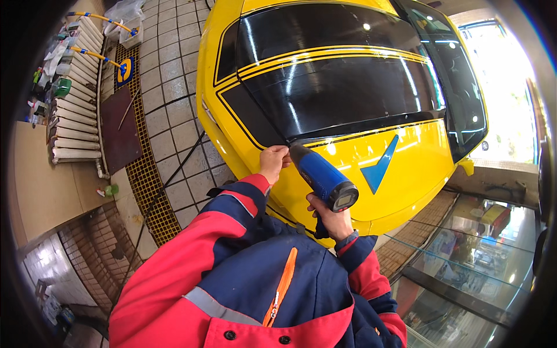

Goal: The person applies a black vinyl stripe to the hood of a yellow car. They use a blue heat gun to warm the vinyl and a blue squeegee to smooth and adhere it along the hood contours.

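Observation:
My right hand (329,216) is wrapped round the grip of a blue and black heat gun (325,178) with a small display on its rear end. The gun's dark nozzle points away from me, at the front corner of a black film panel (342,93) edged with stripes on the yellow car hood (406,159). Just left of the nozzle, my left hand (274,163) is closed in a pinch at that corner, by a thin black stripe. Whatever lies between its fingertips is too small to make out. A blue tick-shaped piece (380,166) lies flat on the hood, right of the gun.
Left of the car runs a tiled floor (174,69) with a yellow grating (152,200) and a dark cable or hose. A white radiator (78,127) with bottles and cloths stands along the left wall. At the lower right is a glass display case (464,261).

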A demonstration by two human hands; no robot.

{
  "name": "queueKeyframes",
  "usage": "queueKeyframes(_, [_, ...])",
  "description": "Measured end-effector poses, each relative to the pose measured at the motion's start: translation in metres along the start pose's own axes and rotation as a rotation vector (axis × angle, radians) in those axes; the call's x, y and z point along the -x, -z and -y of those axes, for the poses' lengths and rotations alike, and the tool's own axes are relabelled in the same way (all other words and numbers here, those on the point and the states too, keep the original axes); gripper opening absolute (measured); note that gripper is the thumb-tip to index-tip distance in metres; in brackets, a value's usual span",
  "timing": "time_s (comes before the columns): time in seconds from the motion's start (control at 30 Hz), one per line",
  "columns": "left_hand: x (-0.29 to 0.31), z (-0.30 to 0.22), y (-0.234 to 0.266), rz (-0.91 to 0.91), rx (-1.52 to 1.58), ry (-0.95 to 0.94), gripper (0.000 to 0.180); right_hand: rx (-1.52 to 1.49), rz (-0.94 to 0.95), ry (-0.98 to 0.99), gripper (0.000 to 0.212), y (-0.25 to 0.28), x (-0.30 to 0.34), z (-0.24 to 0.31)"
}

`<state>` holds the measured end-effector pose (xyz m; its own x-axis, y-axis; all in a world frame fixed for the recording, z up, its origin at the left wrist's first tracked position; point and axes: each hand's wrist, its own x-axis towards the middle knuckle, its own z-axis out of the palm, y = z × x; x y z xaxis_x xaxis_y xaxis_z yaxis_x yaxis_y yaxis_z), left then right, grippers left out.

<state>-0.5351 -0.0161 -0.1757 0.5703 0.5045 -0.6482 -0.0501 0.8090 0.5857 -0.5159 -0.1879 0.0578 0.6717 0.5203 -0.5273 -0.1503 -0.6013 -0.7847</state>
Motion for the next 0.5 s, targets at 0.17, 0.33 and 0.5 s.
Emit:
queueKeyframes(0.17, [0.002, -0.007, 0.001, 0.013, -0.029, -0.012, 0.017, -0.138, 0.025, -0.102, 0.026, 0.025, 0.011, -0.012])
queueKeyframes(0.33, [-0.002, -0.013, -0.007, 0.041, -0.103, -0.019, 0.02, -0.289, -0.135, -0.184, 0.033, 0.047, 0.054, -0.045])
queueKeyframes(0.5, [-0.005, -0.017, -0.01, 0.035, -0.052, 0.013, 0.025, -0.445, -0.217, -0.155, 0.032, 0.062, 0.086, -0.056])
